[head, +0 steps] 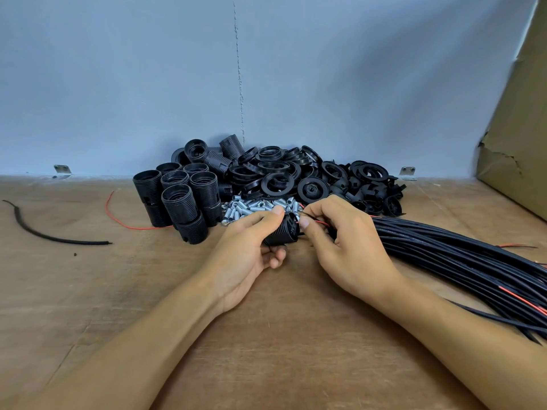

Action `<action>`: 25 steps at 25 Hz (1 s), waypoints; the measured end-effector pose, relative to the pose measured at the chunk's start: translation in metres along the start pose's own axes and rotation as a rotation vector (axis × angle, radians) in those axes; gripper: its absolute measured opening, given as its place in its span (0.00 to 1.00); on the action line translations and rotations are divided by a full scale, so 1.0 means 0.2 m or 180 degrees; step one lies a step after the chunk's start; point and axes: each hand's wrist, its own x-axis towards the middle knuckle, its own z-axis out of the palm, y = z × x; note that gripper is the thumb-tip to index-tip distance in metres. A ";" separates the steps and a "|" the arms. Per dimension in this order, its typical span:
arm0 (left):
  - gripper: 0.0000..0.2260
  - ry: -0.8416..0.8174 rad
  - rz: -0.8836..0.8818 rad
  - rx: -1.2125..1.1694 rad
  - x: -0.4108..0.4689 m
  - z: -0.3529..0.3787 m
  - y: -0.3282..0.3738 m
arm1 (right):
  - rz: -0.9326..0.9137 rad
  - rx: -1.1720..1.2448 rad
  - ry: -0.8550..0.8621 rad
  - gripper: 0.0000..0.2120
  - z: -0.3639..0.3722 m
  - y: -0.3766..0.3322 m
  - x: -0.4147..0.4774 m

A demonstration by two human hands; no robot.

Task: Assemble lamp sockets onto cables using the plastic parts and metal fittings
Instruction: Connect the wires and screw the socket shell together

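My left hand (pixel 248 250) grips a black threaded lamp socket (pixel 282 233) lying on its side just above the table. My right hand (pixel 343 241) pinches the thin red and black wires (pixel 318 221) of a cable at the socket's end. A bundle of black cables (pixel 461 258) runs off to the right from under my right hand. Small metal fittings (pixel 254 209) lie in a heap just behind my hands.
Upright black sockets (pixel 177 199) stand at the left of the heap. Black rings and caps (pixel 310 176) are piled against the blue wall. A loose black cable piece (pixel 44 232) and a red wire (pixel 118 220) lie at the left. A cardboard sheet (pixel 515 119) leans at the right.
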 end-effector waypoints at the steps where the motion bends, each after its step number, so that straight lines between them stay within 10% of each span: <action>1: 0.17 -0.0018 0.0006 0.0020 0.00 0.00 0.00 | -0.0014 -0.0022 -0.0017 0.04 0.00 0.00 0.00; 25: 0.21 0.0257 0.0184 0.0221 -0.01 0.04 -0.03 | 0.0483 0.0186 0.0138 0.11 0.02 -0.05 -0.01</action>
